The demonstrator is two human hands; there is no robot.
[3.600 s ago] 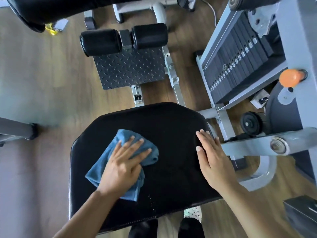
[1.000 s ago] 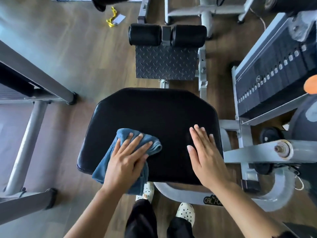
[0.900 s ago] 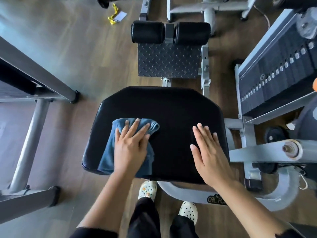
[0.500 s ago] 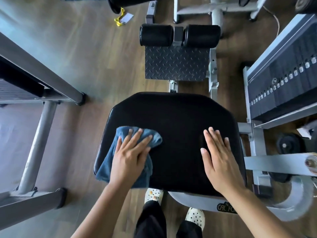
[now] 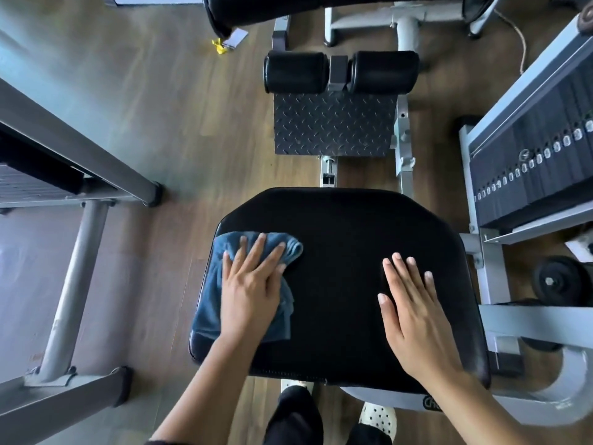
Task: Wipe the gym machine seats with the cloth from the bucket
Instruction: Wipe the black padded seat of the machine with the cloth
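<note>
Cloth (image 5: pixel 208 303) of blue colour lies crumpled on the left part of the black seat (image 5: pixel 346 252), and its near-left corner reaches the seat's edge; the left hand (image 5: pixel 250 290) lies flat on top of it, fingers straight and a little spread, pressing the cloth down and not clutching it; the right hand (image 5: pixel 414 309) rests flat on the bare right part of the seat, fingers straight and close together, with nothing in it, and I judge that it only steadies the body. The bucket is not in view, so the fetching of the cloth is clearly done; the wiping of this seat is, in my judgement, in the middle; the surface is dark and evenly dull, and I cannot tell from it which parts are already wiped and which are not. The area under the right hand and the far edge, toward the foot plate (image 5: pixel 333 123) and the roller pads (image 5: pixel 295 72), probably need a pass. A black pad (image 5: pixel 288 8) of another machine shows at the top; the task speaks of seats, so other ones most likely remain after this one.
</note>
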